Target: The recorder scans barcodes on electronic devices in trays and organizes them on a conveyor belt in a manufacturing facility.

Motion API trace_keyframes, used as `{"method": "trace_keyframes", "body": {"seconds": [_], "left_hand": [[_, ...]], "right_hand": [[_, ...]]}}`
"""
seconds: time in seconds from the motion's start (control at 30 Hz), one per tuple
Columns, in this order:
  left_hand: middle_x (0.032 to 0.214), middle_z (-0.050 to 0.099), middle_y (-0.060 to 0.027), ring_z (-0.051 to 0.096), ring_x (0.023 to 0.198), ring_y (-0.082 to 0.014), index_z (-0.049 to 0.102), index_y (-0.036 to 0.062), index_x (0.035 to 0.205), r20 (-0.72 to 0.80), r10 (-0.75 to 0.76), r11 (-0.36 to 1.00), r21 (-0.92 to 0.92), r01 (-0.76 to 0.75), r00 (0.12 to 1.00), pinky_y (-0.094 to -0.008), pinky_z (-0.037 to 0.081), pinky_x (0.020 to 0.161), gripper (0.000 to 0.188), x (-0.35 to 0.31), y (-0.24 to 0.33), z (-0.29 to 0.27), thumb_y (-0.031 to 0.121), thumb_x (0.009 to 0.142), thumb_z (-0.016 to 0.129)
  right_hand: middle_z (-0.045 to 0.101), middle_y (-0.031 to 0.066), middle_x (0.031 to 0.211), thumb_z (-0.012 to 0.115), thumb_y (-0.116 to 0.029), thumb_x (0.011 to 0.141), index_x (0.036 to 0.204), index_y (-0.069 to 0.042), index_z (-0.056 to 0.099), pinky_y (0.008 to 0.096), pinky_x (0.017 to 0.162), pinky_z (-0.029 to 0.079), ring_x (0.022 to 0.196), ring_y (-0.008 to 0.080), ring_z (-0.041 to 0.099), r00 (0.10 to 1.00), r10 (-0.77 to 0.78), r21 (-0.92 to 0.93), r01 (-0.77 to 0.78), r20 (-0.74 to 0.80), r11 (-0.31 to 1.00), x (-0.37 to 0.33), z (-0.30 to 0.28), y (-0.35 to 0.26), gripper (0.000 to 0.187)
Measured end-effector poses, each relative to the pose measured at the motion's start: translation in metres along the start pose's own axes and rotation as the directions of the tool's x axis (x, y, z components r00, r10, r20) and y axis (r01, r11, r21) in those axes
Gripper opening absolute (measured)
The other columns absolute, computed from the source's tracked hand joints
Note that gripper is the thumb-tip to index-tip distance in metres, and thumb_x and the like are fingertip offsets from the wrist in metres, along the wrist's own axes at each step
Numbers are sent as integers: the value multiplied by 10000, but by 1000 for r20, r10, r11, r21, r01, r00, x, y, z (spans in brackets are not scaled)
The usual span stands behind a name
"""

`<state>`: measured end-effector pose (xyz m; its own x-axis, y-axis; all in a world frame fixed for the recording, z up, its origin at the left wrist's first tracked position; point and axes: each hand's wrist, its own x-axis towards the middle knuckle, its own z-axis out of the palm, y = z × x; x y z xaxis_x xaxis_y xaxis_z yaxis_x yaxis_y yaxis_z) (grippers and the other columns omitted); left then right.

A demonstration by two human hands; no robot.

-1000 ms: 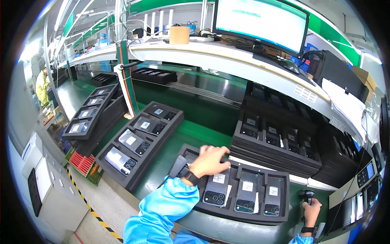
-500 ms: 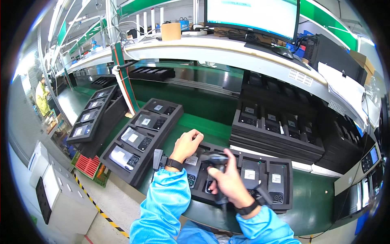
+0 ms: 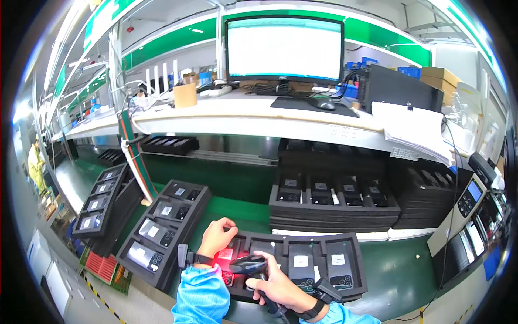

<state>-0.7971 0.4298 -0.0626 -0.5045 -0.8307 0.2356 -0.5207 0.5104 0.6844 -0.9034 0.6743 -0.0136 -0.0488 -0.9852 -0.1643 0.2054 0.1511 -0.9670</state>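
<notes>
A worker's right hand (image 3: pixel 275 286) wraps tight around the handle of a black scanner (image 3: pixel 249 265), whose head points left and slightly away, throwing a red glow onto a phone (image 3: pixel 225 255) in the left end of a black foam tray (image 3: pixel 353 254). The phone lies just left of and beyond the scanner's head, near enough that the light covers its label. The left hand (image 3: pixel 216 237) rests with fingers curled on the tray's left end, touching the tray just beside the lit phone; it pinches nothing that can be seen. Of the two, the left hand is the nearer to the phone.

The tray's long axis runs left to right along the green counter (image 3: pixel 410 275), close to its near edge. Three more phones sit in slots to the right of the scanner, their long axes running near to far. Another tray (image 3: pixel 162 232) lies angled just to the left, and a stack of trays (image 3: pixel 334 208) stands beyond, leaving a narrow green strip between. Open counter lies to the right of the tray. A monitor (image 3: pixel 285 48) stands on the shelf above.
</notes>
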Motion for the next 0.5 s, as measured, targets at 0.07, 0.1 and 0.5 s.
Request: {"method": "trace_keyframes", "body": {"seconds": [0.07,0.1,0.5], "left_hand": [[982,725,-125,668,1033,-298,751,110,997,5,16,1000,-20,-16,1000,-415,528,914,270,-2,4,0,328,842,716],[965,733,-129,677,1008,-297,752,92,999,-16,11,1000,5,-11,1000,-407,530,897,273,-3,6,-1,311,837,729],[1236,651,-94,513,1259,-315,716,153,1215,276,46,934,329,-139,960,-470,487,1025,603,-3,9,-12,527,743,729]], "right_hand": [[602,195,1196,672,-25,940,1548,-180,190,304,567,594,736,206,692,998,-46,157,53,-45,986,-10,-17,-4,791],[596,184,1189,675,-26,936,1538,-172,191,319,575,601,753,218,695,994,-69,195,84,-83,977,-16,-28,-6,787],[661,175,1112,584,117,778,1520,-208,252,329,566,545,714,236,688,682,-202,-166,119,-703,979,-152,-204,-6,876]]}}
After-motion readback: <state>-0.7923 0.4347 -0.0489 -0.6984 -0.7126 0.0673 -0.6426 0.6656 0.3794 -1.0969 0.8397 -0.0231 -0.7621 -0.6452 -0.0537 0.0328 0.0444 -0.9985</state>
